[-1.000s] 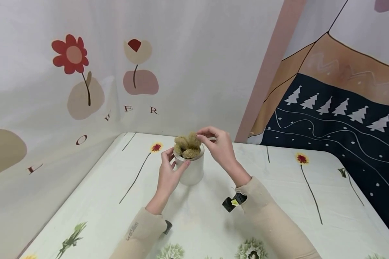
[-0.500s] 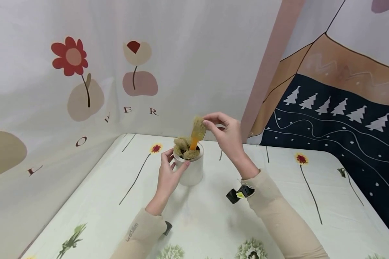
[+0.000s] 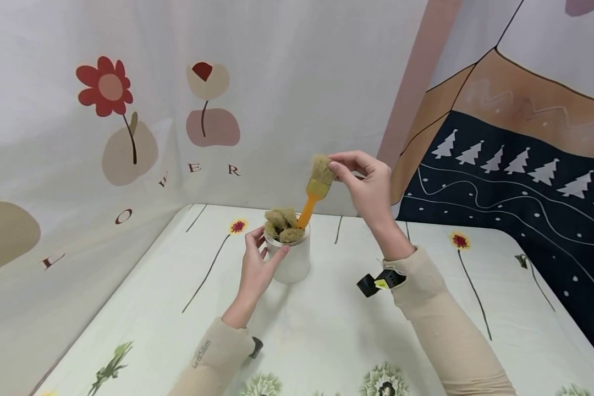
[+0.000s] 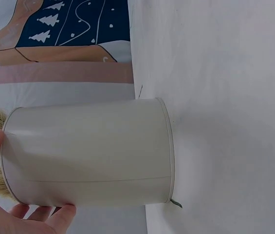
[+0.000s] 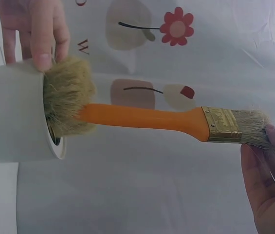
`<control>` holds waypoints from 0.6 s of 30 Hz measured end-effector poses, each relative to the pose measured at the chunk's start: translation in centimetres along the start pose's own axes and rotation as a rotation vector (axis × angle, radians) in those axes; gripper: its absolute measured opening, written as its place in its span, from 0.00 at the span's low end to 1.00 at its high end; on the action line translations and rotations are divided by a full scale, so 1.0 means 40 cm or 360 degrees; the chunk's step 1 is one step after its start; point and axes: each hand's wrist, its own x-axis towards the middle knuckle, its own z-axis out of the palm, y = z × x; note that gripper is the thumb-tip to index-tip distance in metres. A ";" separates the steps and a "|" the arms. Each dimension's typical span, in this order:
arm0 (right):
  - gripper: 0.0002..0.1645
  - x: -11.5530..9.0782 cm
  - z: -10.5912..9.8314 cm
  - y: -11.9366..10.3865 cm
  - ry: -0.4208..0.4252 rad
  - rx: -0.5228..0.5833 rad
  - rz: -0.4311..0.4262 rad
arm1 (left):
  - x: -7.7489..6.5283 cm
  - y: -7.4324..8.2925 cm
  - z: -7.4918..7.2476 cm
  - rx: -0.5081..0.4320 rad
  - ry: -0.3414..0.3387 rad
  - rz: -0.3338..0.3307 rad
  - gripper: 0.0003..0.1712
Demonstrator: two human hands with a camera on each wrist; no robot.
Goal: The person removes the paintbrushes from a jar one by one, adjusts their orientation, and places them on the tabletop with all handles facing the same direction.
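Note:
A white cylindrical pot [image 3: 293,265] stands upright on the table, and my left hand [image 3: 258,265] holds it by the rim, thumb in front and fingers at the far left side. Bristle heads of several paintbrushes [image 3: 280,221] stick up out of it; their handles are hidden inside. My right hand [image 3: 368,184] pinches another paintbrush [image 5: 152,117] by its bristle tips, bristles up. This one has an orange handle and a gold-coloured metal band. It leans to the right above the pot, its handle's lower end overlapping the other bristles near the rim.
A white cloth [image 3: 297,335] printed with flowers covers the table. Behind it hangs a pale curtain [image 3: 287,99] with flower prints and letters, and a dark cloth [image 3: 505,187] with white trees hangs at the right.
My right hand has lifted the paintbrush up out of the pot and moved it to the right, bringing its orange handle into sight. The left hand and the pot have stayed put.

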 end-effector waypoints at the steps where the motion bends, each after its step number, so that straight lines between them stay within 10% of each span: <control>1: 0.10 0.002 -0.004 0.000 0.0012 0.0008 0.0003 | 0.000 0.000 0.000 -0.0001 -0.0001 0.0001 0.43; 18: 0.13 0.023 -0.076 0.005 0.0124 0.0070 0.0057 | -0.002 0.003 0.000 0.0003 -0.0007 -0.0003 0.43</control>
